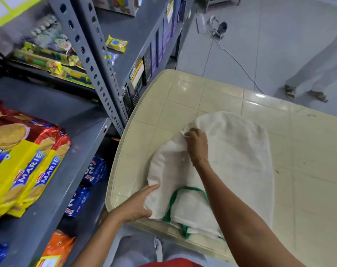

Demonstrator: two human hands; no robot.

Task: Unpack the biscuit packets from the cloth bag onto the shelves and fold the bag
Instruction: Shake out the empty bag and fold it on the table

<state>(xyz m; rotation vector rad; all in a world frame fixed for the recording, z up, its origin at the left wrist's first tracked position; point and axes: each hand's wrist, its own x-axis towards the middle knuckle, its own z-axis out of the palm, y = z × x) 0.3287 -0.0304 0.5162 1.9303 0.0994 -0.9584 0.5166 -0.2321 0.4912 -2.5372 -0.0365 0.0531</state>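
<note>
A white cloth bag [239, 151] with green handles [183, 191] lies flat on a cream plastic table [308, 189]. My right hand [197, 143] pinches a fold of the cloth near the bag's far left edge. My left hand [138, 205] grips the bag's near left edge, thumb on top. Red and yellow Marie biscuit packets [27, 162] lie stacked on the grey metal shelf [67, 116] at the left. More yellow packets [67, 72] rest on the shelf above. Whether anything is inside the bag is hidden.
Blue packets [95, 170] and an orange packet [57, 249] sit on lower shelves. Dark boxes [138, 74] line the shelf unit beyond the table. Another person's legs [318, 70] stand on the tiled floor at the upper right, near a white cable [239, 62].
</note>
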